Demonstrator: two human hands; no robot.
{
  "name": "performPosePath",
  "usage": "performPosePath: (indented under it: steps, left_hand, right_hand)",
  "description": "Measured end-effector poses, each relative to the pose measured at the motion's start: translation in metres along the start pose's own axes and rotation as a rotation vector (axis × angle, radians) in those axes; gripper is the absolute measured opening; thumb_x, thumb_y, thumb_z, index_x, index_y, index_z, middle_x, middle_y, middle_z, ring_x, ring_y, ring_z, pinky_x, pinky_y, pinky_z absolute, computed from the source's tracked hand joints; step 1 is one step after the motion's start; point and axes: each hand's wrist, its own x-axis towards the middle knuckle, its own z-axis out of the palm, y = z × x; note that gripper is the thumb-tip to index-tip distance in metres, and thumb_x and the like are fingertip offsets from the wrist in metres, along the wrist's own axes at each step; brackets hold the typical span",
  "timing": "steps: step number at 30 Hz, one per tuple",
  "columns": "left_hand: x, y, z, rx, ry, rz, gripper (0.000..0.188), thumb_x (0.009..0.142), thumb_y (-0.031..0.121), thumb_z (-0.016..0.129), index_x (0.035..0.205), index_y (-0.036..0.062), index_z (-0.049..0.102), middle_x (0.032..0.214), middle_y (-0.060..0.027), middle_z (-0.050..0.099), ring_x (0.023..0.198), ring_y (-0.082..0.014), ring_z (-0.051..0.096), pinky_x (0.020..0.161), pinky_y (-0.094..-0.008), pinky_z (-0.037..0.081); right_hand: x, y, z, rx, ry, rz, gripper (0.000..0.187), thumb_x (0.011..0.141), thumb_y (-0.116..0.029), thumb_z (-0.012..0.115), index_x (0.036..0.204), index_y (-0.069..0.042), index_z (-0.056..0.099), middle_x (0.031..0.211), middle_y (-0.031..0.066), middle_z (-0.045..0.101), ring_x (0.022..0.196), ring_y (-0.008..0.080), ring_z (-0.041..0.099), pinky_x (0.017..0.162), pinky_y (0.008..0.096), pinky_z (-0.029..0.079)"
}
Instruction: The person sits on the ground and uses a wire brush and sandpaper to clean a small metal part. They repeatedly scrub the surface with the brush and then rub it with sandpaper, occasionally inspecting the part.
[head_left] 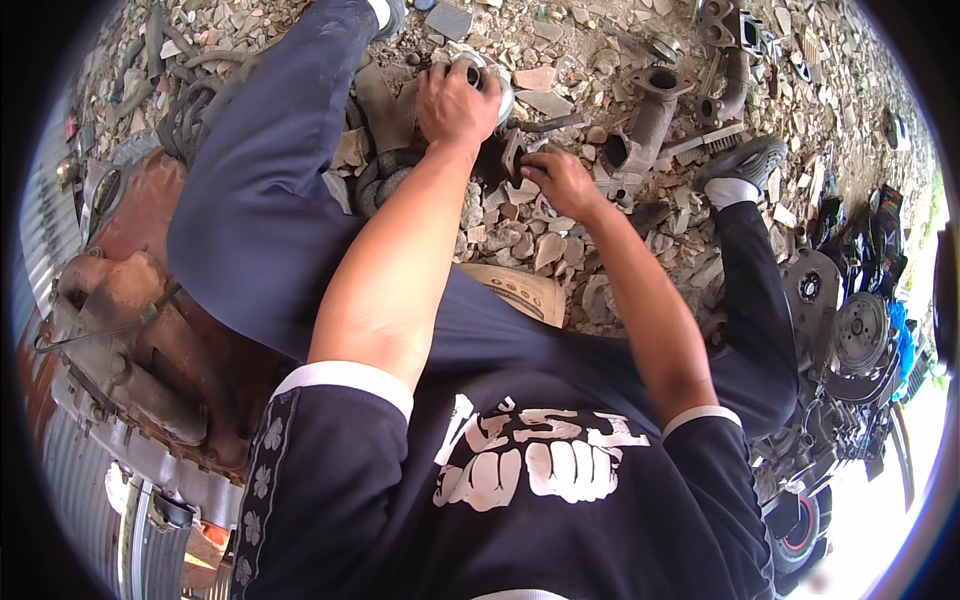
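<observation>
Housing (505,97) left of pipe (645,122)

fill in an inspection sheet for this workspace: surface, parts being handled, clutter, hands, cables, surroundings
Surface: loose, uneven stony ground
Parts handled: silvery round metal part; rusty flanged part beside it
Clutter: rusty flanged pipe and brush to the right; brown printed sheet between the legs
Hands: left hand has its fingers curled over the silvery part; right hand has its fingers at the flanged part's edge, grip unclear; both bare
Cables: none certain; dark hose-like lengths lie upper left
Surroundings: large rusty engine-like assembly and corrugated sheeting left; metal discs right
</observation>
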Motion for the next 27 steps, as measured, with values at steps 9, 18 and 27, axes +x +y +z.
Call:
performPosePath:
  steps: [9, 18, 27]
  left_hand:
    - [0.000, -0.003, 0.001, -0.027, 0.021, -0.006, 0.037, 0.088, 0.040, 0.066, 0.109, 0.0115, 0.076, 0.114, -0.0199, 0.069, 0.116, -0.0426, 0.061, 0.104, -0.0504, 0.050]
    - [0.000, -0.001, -0.001, -0.016, -0.035, -0.037, 0.040, 0.090, 0.040, 0.063, 0.113, 0.0103, 0.075, 0.117, -0.0180, 0.068, 0.118, -0.0380, 0.060, 0.104, -0.0485, 0.050]
    - [0.005, 0.003, -0.004, -0.035, -0.092, -0.053, 0.041, 0.089, 0.040, 0.063, 0.117, 0.0114, 0.074, 0.124, -0.0195, 0.067, 0.122, -0.0402, 0.059, 0.108, -0.0476, 0.047]
  right_hand:
    - [0.026, -0.004, -0.028, -0.108, -0.261, -0.083, 0.032, 0.099, -0.030, 0.064, 0.120, -0.007, 0.072, 0.116, 0.0186, 0.073, 0.107, 0.0373, 0.069, 0.097, 0.0431, 0.052]
    - [0.020, 0.002, -0.015, -0.065, -0.149, -0.075, 0.029, 0.096, -0.028, 0.066, 0.114, -0.006, 0.074, 0.110, 0.0214, 0.071, 0.108, 0.0391, 0.066, 0.096, 0.0458, 0.051]
    - [0.014, 0.025, -0.010, -0.429, -0.092, -0.435, 0.040, 0.087, -0.001, 0.052, 0.120, -0.011, 0.071, 0.125, 0.0208, 0.062, 0.097, 0.0391, 0.069, 0.084, 0.0467, 0.058]
